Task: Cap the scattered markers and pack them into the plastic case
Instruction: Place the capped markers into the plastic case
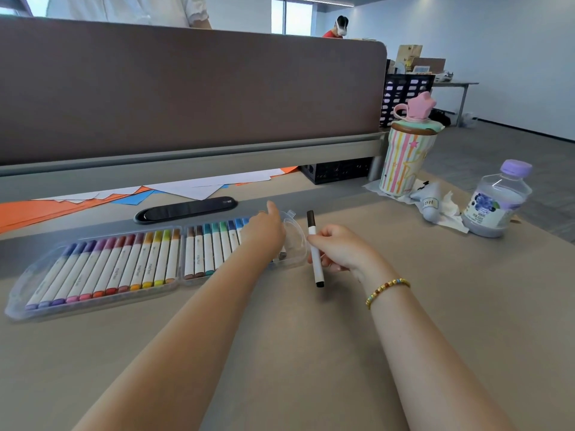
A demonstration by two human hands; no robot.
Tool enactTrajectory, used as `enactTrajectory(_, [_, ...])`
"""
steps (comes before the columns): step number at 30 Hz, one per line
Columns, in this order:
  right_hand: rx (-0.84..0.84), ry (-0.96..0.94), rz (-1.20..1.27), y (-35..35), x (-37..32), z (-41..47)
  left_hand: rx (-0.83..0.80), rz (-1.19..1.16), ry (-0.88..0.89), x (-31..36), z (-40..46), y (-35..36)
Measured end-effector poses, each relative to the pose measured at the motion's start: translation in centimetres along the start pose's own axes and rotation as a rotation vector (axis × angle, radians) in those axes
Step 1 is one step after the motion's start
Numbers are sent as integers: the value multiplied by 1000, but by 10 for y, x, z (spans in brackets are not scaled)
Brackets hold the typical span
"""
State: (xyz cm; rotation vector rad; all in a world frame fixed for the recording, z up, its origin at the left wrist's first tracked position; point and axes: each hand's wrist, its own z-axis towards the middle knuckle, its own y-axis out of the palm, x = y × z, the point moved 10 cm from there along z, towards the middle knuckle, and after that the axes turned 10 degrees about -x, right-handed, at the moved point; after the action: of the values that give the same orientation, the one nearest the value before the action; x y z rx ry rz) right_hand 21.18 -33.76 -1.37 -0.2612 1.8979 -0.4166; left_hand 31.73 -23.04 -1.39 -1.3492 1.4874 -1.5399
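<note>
A clear plastic case (18,293) lies open on the desk at the left, with several capped markers (124,265) lined up side by side in its two sections. My left hand (264,233) reaches over the case's right end, fingers on the markers there; what it holds, if anything, is hidden. My right hand (339,248) grips a white marker with black caps (315,248) by its middle, upright and just right of the case's rounded end.
A brown partition (186,94) rises behind the desk, with a black cable tray (186,209) and loose orange, blue and white papers (77,202) under it. At the right stand a striped cup with a pink star lid (404,157), a purple-capped bottle (494,200), and crumpled tissue.
</note>
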Motion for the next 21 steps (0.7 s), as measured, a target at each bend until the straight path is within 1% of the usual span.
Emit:
enactTrajectory(3, [7,4,16,-1,0,0,44,110,7,-5,-4,-6])
enactTrajectory(5, [11,5,14,1,0,1,26,175,74,-4,-4,-3])
enactTrajectory(7, [17,-3,21,3,-1,2,-63,174,151,-3,-3,10])
enactTrajectory(9, [26,-19,33,4,-3,3,-129,137,165,-7,-5,20])
enactTrajectory(17, [33,-72,-84,10,-16,11,-186,168,151,-10,-7,26])
enactTrajectory(21, [56,-112,-143,12,-29,23,-141,192,200,-13,-13,25])
